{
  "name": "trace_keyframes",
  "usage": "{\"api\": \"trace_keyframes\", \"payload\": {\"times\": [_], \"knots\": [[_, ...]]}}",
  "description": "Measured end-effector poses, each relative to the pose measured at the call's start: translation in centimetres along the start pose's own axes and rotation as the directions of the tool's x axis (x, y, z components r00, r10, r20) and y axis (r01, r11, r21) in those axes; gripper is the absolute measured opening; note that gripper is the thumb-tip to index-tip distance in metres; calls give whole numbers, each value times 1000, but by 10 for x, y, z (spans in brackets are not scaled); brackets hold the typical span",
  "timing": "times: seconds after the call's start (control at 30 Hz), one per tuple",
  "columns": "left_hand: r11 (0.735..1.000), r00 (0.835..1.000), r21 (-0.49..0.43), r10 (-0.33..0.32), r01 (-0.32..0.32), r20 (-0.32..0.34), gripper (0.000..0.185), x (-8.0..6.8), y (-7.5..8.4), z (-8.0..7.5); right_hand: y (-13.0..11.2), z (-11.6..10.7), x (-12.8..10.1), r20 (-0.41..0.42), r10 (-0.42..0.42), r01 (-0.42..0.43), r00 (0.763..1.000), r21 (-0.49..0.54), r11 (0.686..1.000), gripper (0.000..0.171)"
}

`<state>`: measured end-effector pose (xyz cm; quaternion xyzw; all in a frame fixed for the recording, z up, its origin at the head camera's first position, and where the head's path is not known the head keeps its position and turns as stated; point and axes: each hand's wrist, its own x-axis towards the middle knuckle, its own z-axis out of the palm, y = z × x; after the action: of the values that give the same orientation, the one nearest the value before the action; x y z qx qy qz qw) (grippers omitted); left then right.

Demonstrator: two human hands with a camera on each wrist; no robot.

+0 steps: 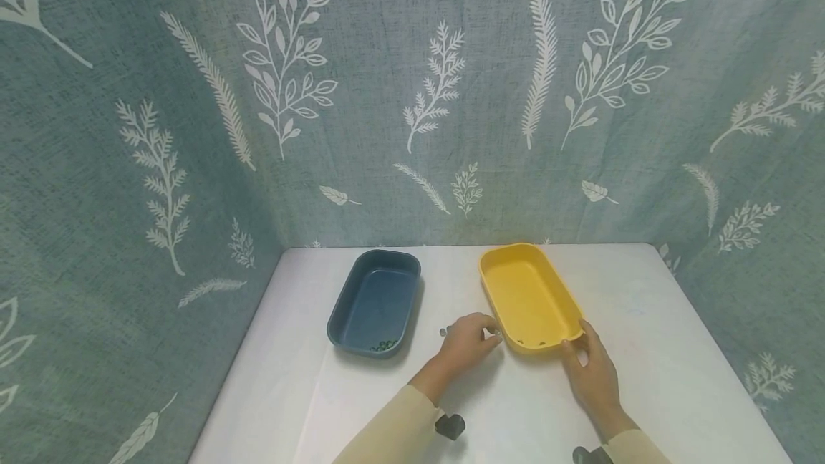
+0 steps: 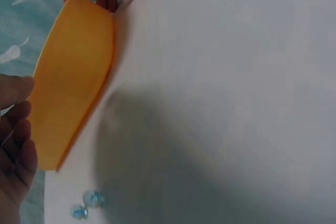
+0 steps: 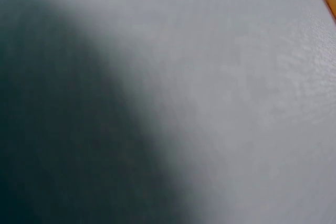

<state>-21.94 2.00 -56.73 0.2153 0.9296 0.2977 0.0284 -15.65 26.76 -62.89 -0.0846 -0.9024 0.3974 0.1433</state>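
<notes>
The yellow tray sits on the white table, a little to the right of a dark blue tray. The right hand grips the near right corner of the yellow tray, with the thumb hooked over the rim. The left hand is just beside the tray's near left corner, fingers bent, close to a few small clear beads lying on the table. I cannot tell if the left hand pinches a bead or only hovers by them. A few tiny dark beads lie in the near end of the blue tray, and some small dark specks show at the near end of the yellow one. It looks like beads are being picked up while the yellow tray is kept steady. I think the next move needs a soft, careful pinch with the fingertips, because the beads are small and round and could roll away. The right hand should keep the tray flat so it does not slide.
</notes>
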Motion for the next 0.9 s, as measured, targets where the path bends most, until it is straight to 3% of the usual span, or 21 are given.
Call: {"api": "trace_keyframes", "payload": {"times": [0.53,0.9], "knots": [[998,999,7,55,-55,3,15,11,14,6,0,-1,0,-10,11,-12,1000,-10,1000,64],[999,999,7,36,-37,24,19,14,19,12,-1,-1,-1,-5,16,-16,1000,1,1000,63]]}}
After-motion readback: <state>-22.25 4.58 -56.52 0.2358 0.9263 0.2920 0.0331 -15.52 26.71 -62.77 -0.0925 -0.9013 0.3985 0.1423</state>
